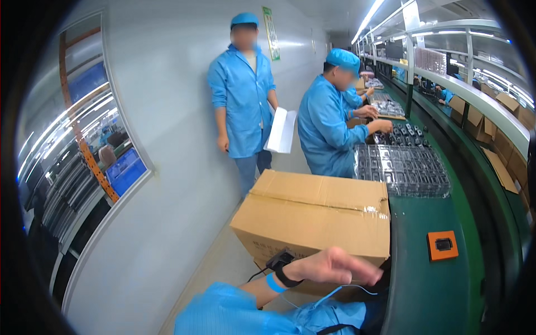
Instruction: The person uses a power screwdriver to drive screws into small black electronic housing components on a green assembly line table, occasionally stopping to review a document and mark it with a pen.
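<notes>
My left hand reaches across from the lower left, its fingers stretched toward the right and slightly blurred. Nothing shows in its grasp. On that wrist sit a blue band and a black strap carrying a small dark device. A thin blue cord runs below the hand. Just beyond the hand, a large closed cardboard box stands beside the green bench, taped along its top. An orange square holder with a small black part in it lies on the bench to the right. My right hand is outside the picture.
Clear plastic trays are stacked farther along the green bench, with small black parts behind them. A seated co-worker handles parts there. Another person stands by the wall holding white sheets. Open cartons line the right.
</notes>
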Demonstrator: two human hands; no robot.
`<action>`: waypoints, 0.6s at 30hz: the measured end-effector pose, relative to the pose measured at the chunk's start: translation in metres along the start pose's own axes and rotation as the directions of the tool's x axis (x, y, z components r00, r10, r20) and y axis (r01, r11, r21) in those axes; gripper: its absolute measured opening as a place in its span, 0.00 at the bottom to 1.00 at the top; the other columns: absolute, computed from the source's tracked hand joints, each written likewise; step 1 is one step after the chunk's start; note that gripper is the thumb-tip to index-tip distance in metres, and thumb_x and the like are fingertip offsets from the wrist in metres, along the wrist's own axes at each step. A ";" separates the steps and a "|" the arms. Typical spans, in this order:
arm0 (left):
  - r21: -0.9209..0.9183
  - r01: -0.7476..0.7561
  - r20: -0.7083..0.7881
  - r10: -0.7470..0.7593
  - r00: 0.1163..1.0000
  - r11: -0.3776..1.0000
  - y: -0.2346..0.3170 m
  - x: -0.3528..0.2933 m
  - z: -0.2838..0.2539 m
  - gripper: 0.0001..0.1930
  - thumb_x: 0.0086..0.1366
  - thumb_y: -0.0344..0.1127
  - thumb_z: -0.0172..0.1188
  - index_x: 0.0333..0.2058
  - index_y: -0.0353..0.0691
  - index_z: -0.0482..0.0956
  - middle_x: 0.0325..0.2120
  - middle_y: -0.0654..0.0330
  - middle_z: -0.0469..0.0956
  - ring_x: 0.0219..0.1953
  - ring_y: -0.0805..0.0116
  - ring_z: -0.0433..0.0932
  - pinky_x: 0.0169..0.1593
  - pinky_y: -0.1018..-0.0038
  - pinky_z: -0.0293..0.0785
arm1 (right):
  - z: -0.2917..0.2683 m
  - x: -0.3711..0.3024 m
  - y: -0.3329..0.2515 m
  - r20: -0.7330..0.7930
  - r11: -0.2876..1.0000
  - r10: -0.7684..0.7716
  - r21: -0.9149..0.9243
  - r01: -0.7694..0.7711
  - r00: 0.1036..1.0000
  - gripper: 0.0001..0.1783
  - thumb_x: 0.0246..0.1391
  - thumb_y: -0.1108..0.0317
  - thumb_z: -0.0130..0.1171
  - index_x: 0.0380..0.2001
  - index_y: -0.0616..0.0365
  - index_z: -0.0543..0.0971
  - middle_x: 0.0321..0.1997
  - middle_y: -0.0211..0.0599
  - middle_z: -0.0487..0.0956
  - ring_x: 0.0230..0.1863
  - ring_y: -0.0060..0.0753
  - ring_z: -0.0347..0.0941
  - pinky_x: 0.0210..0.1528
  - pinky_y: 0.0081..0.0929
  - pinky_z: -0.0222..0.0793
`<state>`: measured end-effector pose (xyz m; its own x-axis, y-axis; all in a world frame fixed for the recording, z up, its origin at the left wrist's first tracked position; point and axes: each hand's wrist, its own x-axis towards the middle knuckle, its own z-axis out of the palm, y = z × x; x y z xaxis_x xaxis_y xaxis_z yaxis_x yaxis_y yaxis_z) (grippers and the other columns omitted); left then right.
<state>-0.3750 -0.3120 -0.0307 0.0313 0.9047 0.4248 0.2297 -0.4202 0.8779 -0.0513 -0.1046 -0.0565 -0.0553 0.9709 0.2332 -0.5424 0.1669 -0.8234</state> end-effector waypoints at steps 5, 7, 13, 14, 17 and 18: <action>-0.318 -0.214 -0.482 0.037 0.875 0.924 -0.038 0.028 0.003 0.23 0.77 0.40 0.44 0.64 0.35 0.66 0.62 0.51 0.71 0.62 0.61 0.73 0.67 0.63 0.65 | -0.004 0.002 0.002 -0.032 1.000 0.003 -0.015 -0.003 0.999 0.06 0.61 0.72 0.56 0.35 0.52 0.68 0.16 0.30 0.63 0.16 0.25 0.59 0.19 0.22 0.61; -0.286 -0.074 -0.436 -0.061 0.898 0.955 -0.048 0.033 0.015 0.21 0.77 0.39 0.45 0.62 0.34 0.68 0.60 0.51 0.72 0.62 0.59 0.72 0.64 0.63 0.68 | -0.006 0.000 0.004 -0.045 1.000 0.001 -0.022 -0.002 0.999 0.06 0.61 0.72 0.56 0.35 0.52 0.68 0.16 0.30 0.63 0.16 0.25 0.59 0.19 0.22 0.61; -0.431 0.062 -0.368 -0.238 0.899 0.900 -0.073 0.062 0.068 0.15 0.76 0.34 0.50 0.56 0.34 0.74 0.51 0.58 0.78 0.54 0.72 0.75 0.60 0.72 0.71 | -0.016 -0.002 0.000 -0.115 0.998 -0.021 -0.070 0.013 0.993 0.06 0.61 0.72 0.56 0.35 0.52 0.68 0.17 0.30 0.64 0.16 0.25 0.59 0.20 0.23 0.61; -0.460 0.102 -0.342 -0.282 0.897 0.882 -0.076 0.068 0.077 0.14 0.75 0.33 0.51 0.55 0.35 0.75 0.50 0.59 0.78 0.53 0.73 0.75 0.59 0.72 0.71 | -0.015 -0.004 0.002 -0.132 0.997 -0.021 -0.076 0.011 0.991 0.06 0.61 0.72 0.56 0.35 0.52 0.69 0.17 0.30 0.64 0.16 0.25 0.59 0.20 0.23 0.61; -0.270 0.181 -0.311 -0.263 0.913 0.946 -0.075 0.081 0.094 0.13 0.74 0.34 0.52 0.52 0.35 0.76 0.47 0.59 0.79 0.51 0.71 0.77 0.56 0.72 0.74 | -0.015 -0.003 0.007 -0.007 0.996 -0.057 -0.065 0.057 0.998 0.05 0.60 0.71 0.57 0.37 0.50 0.72 0.19 0.29 0.65 0.18 0.24 0.61 0.22 0.23 0.62; -0.158 0.192 -0.298 -0.232 0.926 0.969 -0.072 0.084 0.097 0.13 0.74 0.34 0.53 0.52 0.34 0.76 0.46 0.58 0.79 0.49 0.69 0.78 0.55 0.72 0.74 | -0.013 -0.002 0.006 0.045 0.994 -0.074 -0.076 0.077 0.996 0.05 0.60 0.72 0.57 0.38 0.49 0.73 0.20 0.28 0.66 0.19 0.24 0.62 0.22 0.23 0.62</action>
<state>-0.2948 -0.1988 -0.0792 -0.3146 0.9143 0.2552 0.0745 -0.2442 0.9669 -0.0437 -0.1033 -0.0683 -0.0528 0.9471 0.3164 -0.4794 0.2539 -0.8401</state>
